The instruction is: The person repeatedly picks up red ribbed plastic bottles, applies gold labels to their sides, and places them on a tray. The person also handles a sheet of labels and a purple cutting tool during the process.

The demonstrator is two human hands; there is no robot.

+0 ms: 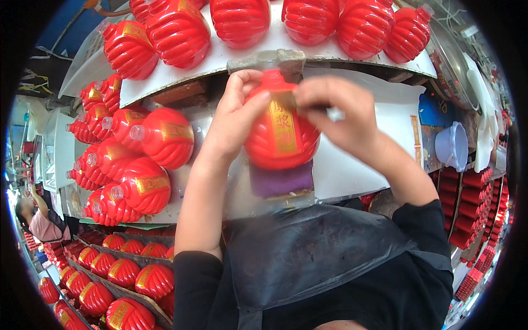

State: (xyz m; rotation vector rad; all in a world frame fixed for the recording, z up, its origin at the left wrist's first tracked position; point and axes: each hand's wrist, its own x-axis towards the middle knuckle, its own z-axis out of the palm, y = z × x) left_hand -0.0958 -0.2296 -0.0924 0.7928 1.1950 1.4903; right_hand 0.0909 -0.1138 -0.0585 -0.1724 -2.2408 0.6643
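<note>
A round red bottle [265, 149] with ribbed sides lies in front of the person, its neck pointing away and reaching a rough grey block [240, 65]. An upright gold label [285, 132] with red characters runs down the middle of its upward face. The left hand [242, 107] is partly curled around the bottle's left shoulder and has hold of it, the thumb lying by the label's upper left edge and the index finger bent near the neck. The right hand [342, 108] is blurred by motion over the bottle's upper right side, its fingers bent in toward the label; whether it grips anything I cannot tell.

Just below the bottle, on the near side, a purple pad [279, 182] shows on the grey desk [234, 193]. To the right a white sheet [352, 170] covers part of the desk, with a gold-and-red strip [415, 132] near its right edge. More red bottles [169, 137] lie grouped at the left, clear necks pointing left, and another row [240, 25] rests on a white board [147, 88] beyond the block.

Farther out, a pale lavender basin [453, 147] is at the right, crated red bottles [124, 272] fill the lower left, and another person [45, 224] is at the far left.
</note>
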